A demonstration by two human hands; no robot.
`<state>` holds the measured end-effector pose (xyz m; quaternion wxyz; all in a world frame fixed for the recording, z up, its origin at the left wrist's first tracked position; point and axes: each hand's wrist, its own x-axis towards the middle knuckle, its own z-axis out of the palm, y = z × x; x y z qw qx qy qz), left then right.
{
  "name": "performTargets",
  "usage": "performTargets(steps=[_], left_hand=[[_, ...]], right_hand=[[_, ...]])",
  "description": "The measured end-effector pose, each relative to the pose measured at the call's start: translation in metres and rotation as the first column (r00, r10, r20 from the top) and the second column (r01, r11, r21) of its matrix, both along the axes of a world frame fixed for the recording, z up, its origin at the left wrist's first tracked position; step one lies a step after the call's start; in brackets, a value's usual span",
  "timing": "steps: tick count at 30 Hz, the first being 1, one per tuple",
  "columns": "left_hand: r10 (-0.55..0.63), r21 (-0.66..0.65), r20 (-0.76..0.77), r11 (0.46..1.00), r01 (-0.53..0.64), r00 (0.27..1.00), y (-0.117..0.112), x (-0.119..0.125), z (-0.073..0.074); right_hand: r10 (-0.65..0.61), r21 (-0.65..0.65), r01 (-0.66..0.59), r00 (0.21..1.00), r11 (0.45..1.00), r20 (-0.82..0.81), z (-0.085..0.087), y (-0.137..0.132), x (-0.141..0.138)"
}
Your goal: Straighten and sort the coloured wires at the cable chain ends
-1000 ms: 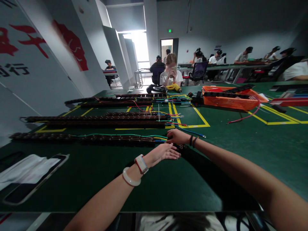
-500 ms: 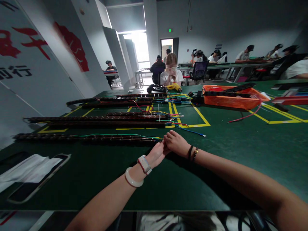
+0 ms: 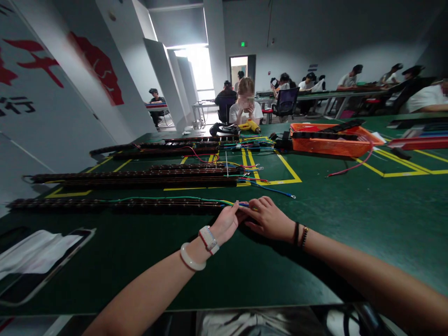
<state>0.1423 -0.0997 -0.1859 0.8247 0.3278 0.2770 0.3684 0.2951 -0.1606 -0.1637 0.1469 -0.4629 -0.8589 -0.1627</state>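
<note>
Coloured wires (image 3: 228, 202) run out of the right-hand end of the nearest dark bundle (image 3: 140, 205), which lies along the green table (image 3: 140, 266) in front of the person, and both hands have hold of them there. From where I stand, the left hand (image 3: 227, 223) pinches them close to the bundle's end, thumb on top, while the right hand (image 3: 272, 218) has its fingers curled over them just beyond; their tips are hidden under it, so I can't tell how they lie. If the left thumb eased off, I'd expect the springy wires to fan out and lose their order. A hard pull by the right hand could strain them where they leave the bundle, or drag that long, light bundle askew. The next bundle (image 3: 140, 178) lies near, its blue wire (image 3: 276, 190) reaching out behind the right hand, and a careless sweep of the knuckles might snag it.
</note>
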Motion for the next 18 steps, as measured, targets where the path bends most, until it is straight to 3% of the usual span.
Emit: performTargets(steps=[5,10,12,18], left_hand=[[0.006,0.001,-0.007,1.0,-0.006,1.0,-0.001,0.004,0.005],[0.03,-0.05,-0.012,0.998,-0.031,0.999,0.0,0.004,0.005],[0.035,-0.056,-0.011,0.998,-0.035,0.999,0.001,0.003,0.005],[0.002,-0.068,0.001,0.998,-0.002,1.0,0.003,0.002,0.006]], right_hand=[[0.008,0.127,0.003,0.996,0.992,-0.085,0.003,-0.004,0.033],[0.231,0.11,-0.251,0.958,0.962,0.168,-0.003,0.002,0.05],[0.277,0.083,-0.3,0.936,0.95,0.216,-0.005,0.004,0.052],[0.241,0.078,-0.257,0.956,0.963,0.167,-0.006,0.004,0.046]])
